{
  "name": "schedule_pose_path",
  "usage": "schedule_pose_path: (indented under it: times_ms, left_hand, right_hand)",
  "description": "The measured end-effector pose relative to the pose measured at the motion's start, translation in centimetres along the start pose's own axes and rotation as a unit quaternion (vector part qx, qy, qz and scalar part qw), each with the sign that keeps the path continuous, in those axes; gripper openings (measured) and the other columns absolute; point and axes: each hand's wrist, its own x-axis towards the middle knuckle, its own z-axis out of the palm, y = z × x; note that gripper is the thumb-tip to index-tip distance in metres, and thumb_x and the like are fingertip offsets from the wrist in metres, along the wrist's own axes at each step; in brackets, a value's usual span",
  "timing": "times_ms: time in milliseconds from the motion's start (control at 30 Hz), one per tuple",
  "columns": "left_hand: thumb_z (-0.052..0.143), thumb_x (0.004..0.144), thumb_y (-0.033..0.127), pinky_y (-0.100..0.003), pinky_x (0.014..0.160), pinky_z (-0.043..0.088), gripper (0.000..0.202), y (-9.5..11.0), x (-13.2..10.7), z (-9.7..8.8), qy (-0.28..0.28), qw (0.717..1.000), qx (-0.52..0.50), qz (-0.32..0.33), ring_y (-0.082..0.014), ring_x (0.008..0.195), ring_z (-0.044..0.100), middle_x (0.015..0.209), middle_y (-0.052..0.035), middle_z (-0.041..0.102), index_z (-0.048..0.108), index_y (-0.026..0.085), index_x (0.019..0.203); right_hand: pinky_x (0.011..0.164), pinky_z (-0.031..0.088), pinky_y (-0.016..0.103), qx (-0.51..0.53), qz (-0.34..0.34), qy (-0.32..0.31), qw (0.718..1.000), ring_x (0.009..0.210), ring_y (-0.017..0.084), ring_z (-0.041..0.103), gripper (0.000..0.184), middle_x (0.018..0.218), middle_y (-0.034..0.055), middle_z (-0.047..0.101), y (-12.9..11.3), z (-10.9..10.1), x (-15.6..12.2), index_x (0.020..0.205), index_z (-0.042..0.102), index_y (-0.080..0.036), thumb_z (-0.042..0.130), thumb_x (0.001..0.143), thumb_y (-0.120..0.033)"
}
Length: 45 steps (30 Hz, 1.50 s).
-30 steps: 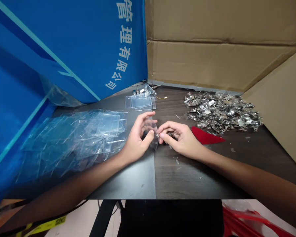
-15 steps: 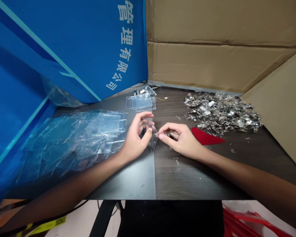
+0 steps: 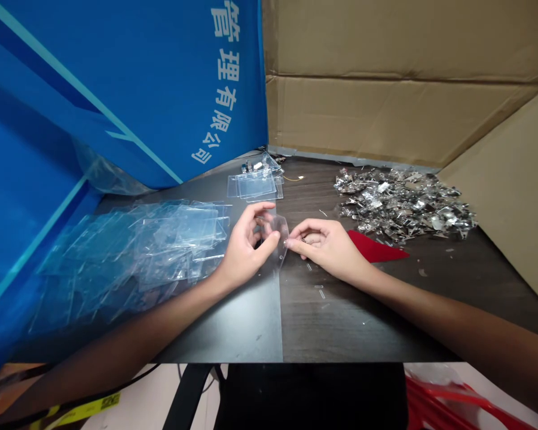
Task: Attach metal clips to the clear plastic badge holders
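My left hand point(image 3: 246, 248) holds a clear plastic badge holder point(image 3: 278, 239) upright by its left side, with the thumb on the front. My right hand point(image 3: 327, 245) meets the holder's right edge, its thumb and forefinger pinched on what seems to be a small metal clip point(image 3: 287, 242), mostly hidden by the fingers. To the left of my left hand lies a loose spread of clear plastic holders point(image 3: 138, 251). A smaller stack of holders point(image 3: 255, 185) sits ahead of my hands. A heap of shiny metal clips point(image 3: 403, 203) lies ahead of my right hand.
A red felt piece point(image 3: 374, 251) lies beside my right hand on the dark wood-grain table point(image 3: 341, 328). Tiny metal bits are scattered near the hands. A blue printed banner point(image 3: 125, 89) stands left, and cardboard sheets point(image 3: 385, 89) form the back and right.
My right hand has shifted slightly up and left, closer to the holder. The holder has moved a little and now stands more upright between my hands.
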Motion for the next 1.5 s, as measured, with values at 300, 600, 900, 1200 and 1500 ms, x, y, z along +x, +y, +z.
schedule_pose_path:
  times_ms: [300, 600, 900, 1200, 1500]
  left_hand:
    - [0.081, 0.095, 0.033, -0.031, 0.092, 0.054, 0.045, 0.0, 0.6, -0.3, 0.000, 0.999, -0.043, -0.007, -0.0176, 0.098, 0.058, 0.108, -0.0039, 0.058, 0.065, 0.022, 0.136]
    - [0.088, 0.090, 0.044, -0.030, 0.077, 0.049, 0.061, -0.4, 0.8, -0.6, -0.023, 0.998, -0.060, -0.004, -0.0179, 0.087, 0.051, 0.100, -0.0022, 0.050, 0.063, 0.026, 0.143]
    - [0.095, 0.082, 0.060, -0.031, 0.070, 0.049, 0.074, -1.1, 1.0, -0.4, 0.023, 0.999, -0.006, 0.036, -0.0177, 0.084, 0.048, 0.106, -0.0041, 0.046, 0.061, 0.030, 0.140]
    - [0.090, 0.088, 0.049, -0.037, 0.077, 0.052, 0.064, -1.9, 0.9, -0.2, 0.087, 0.991, 0.069, 0.081, -0.0192, 0.085, 0.049, 0.108, -0.0046, 0.046, 0.056, 0.031, 0.139]
    - [0.087, 0.091, 0.041, -0.037, 0.073, 0.048, 0.059, -2.1, 0.7, 0.0, 0.086, 0.989, 0.083, 0.087, -0.0191, 0.083, 0.047, 0.107, -0.0043, 0.045, 0.054, 0.031, 0.138]
  right_hand:
    - [0.076, 0.057, 0.035, -0.060, -0.115, -0.029, 0.991, 0.086, 0.019, 0.069, 0.010, 0.102, 0.0074, 0.076, 0.3, 0.1, -0.2, 0.096, 0.086, -0.022, 0.079, 0.094, -0.030]
    - [0.076, 0.065, 0.032, -0.008, -0.115, -0.045, 0.992, 0.080, 0.013, 0.071, 0.023, 0.113, 0.0070, 0.070, 0.3, -0.4, 0.1, 0.110, 0.087, -0.023, 0.068, 0.098, -0.018]
    - [0.091, 0.070, 0.039, 0.059, -0.052, -0.026, 0.997, 0.088, 0.019, 0.082, 0.020, 0.095, 0.0074, 0.083, 0.0, -0.1, -0.1, 0.108, 0.083, -0.017, 0.085, 0.092, -0.030]
    - [0.097, 0.070, 0.039, 0.042, -0.066, -0.030, 0.996, 0.100, 0.021, 0.083, 0.022, 0.108, 0.0087, 0.086, -0.1, -0.2, -0.1, 0.107, 0.085, -0.019, 0.086, 0.091, -0.032]
    - [0.100, 0.069, 0.040, 0.058, -0.057, -0.034, 0.996, 0.102, 0.021, 0.082, 0.023, 0.110, 0.0085, 0.086, -0.1, -0.2, -0.2, 0.109, 0.086, -0.019, 0.086, 0.091, -0.033]
